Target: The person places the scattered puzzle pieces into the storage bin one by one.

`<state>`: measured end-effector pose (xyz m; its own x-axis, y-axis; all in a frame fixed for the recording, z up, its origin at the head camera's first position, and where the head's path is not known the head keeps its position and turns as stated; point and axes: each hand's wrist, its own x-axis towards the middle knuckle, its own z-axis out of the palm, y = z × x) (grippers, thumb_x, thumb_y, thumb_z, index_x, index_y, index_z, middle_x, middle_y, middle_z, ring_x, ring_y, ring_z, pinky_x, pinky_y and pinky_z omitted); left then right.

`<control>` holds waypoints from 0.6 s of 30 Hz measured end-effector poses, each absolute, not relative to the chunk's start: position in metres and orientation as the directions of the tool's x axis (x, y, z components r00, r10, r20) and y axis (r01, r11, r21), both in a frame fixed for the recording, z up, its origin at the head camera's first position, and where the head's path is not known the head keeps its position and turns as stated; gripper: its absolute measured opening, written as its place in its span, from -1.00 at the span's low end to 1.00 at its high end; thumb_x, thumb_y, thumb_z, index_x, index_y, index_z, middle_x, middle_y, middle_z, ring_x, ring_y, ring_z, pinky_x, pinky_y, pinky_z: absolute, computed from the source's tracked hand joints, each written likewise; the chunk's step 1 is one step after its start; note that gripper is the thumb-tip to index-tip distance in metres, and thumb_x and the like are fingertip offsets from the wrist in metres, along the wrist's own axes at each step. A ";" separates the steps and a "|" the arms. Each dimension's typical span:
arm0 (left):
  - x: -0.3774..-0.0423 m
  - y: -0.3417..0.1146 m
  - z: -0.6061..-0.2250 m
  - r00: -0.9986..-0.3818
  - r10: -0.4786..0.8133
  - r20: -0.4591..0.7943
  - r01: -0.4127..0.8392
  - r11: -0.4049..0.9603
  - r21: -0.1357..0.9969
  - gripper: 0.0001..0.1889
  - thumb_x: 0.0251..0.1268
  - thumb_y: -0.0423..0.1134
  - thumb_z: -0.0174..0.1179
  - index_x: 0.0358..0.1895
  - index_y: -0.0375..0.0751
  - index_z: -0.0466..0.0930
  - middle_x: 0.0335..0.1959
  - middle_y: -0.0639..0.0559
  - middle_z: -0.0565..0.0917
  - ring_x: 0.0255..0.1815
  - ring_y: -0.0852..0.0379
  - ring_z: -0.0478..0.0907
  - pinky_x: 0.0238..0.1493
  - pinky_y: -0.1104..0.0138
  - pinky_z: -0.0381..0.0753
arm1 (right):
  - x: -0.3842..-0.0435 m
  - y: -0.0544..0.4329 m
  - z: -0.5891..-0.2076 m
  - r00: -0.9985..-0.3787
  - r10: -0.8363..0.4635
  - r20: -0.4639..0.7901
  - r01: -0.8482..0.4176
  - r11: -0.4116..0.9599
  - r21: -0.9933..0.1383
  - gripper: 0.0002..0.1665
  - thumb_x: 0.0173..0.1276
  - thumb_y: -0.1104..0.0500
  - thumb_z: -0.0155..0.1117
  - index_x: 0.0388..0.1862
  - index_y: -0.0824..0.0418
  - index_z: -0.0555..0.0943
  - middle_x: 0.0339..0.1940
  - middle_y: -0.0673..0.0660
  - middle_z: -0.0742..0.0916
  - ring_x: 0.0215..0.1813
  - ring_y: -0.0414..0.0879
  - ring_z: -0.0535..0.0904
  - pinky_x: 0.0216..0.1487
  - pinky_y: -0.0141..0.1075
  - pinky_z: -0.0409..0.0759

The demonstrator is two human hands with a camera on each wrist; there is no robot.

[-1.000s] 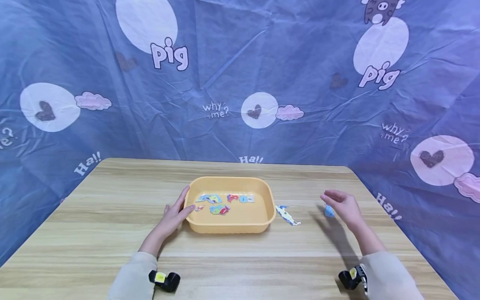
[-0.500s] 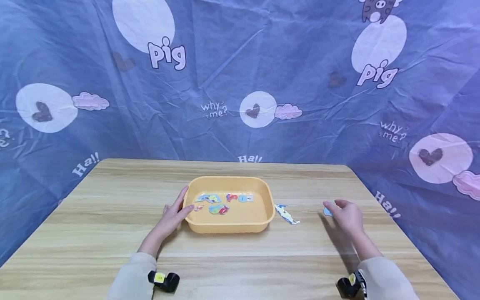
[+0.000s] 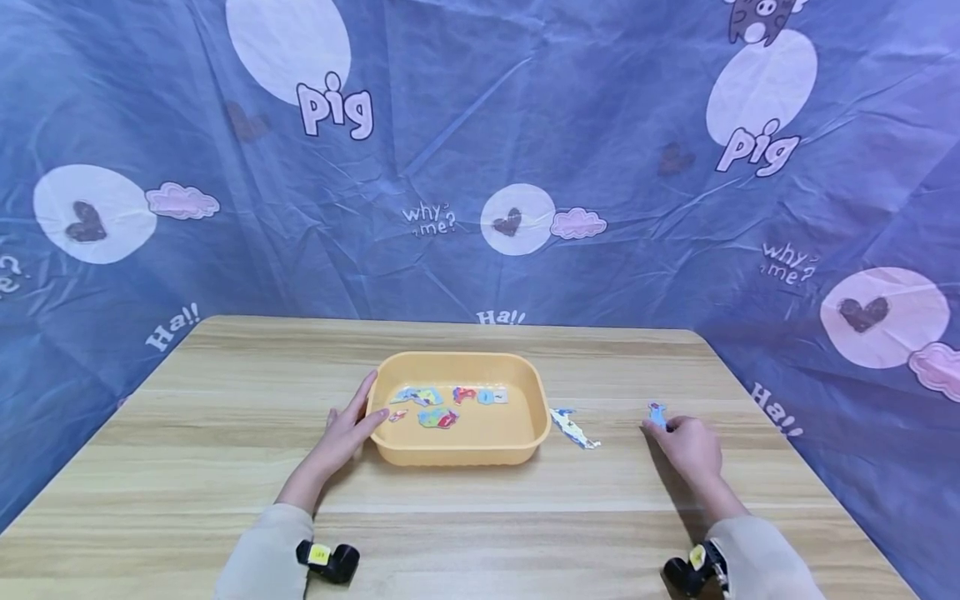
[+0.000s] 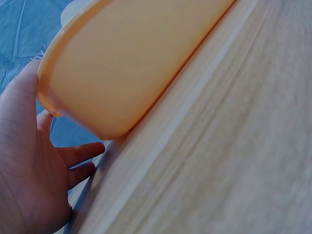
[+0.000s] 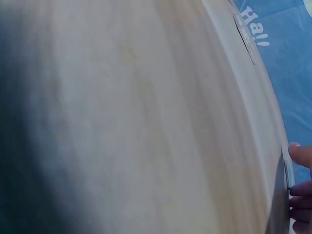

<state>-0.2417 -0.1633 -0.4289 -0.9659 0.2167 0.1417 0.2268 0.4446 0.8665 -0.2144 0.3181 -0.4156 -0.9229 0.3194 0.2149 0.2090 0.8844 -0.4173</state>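
Note:
A shallow orange-yellow plastic tray (image 3: 465, 457) stands mid-table. My left hand (image 3: 347, 433) holds its left end, thumb over the rim and fingers along the outer wall; the left wrist view shows this hand (image 4: 34, 161) at the tray's outer wall (image 4: 122, 63). Inside lie several flat, colourful map-like puzzle pieces (image 3: 438, 418). Out to the right, my right hand (image 3: 692, 448) is low over the table, its thumb and fingers at the edges of a small blue puzzle piece (image 3: 657, 412) with a reddish top. Only the fingers (image 5: 303, 202) show in the right wrist view, beside that piece's edge.
A long, pale yellow and blue piece (image 3: 574, 429) lies just right of the tray. The wooden table (image 3: 480, 533) ends at a blue printed cloth (image 3: 420, 283) hanging behind and around it.
My right hand has come down and slightly nearer to me, its fingers now at the blue piece, which has shifted slightly. The left hand and the tray have stayed put.

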 end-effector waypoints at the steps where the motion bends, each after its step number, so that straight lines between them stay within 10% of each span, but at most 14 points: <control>1: -0.242 -0.163 -0.429 -0.966 0.216 0.141 0.226 0.445 0.867 -0.29 0.20 0.07 -0.06 0.36 0.02 -0.17 0.24 -0.16 0.15 0.25 -0.20 -0.06 0.09 -0.09 -0.60 | -0.215 0.317 -0.415 -0.924 0.321 0.210 0.213 0.885 -0.415 -0.46 0.07 -0.10 0.19 -0.38 0.42 0.60 -0.47 0.33 0.63 -0.54 0.07 0.48 -0.65 -0.19 0.34; 18: -0.242 -0.162 -0.428 -0.970 0.208 0.123 0.208 0.459 0.864 -0.32 0.22 -0.02 -0.06 0.36 0.02 -0.17 0.26 -0.14 0.13 0.25 -0.20 -0.04 0.10 -0.08 -0.60 | -0.226 0.312 -0.416 -0.908 0.366 0.206 0.270 0.884 -0.381 -0.53 0.05 -0.08 0.21 -0.69 0.32 0.46 -0.73 0.21 0.51 -0.67 0.05 0.39 -0.75 -0.16 0.29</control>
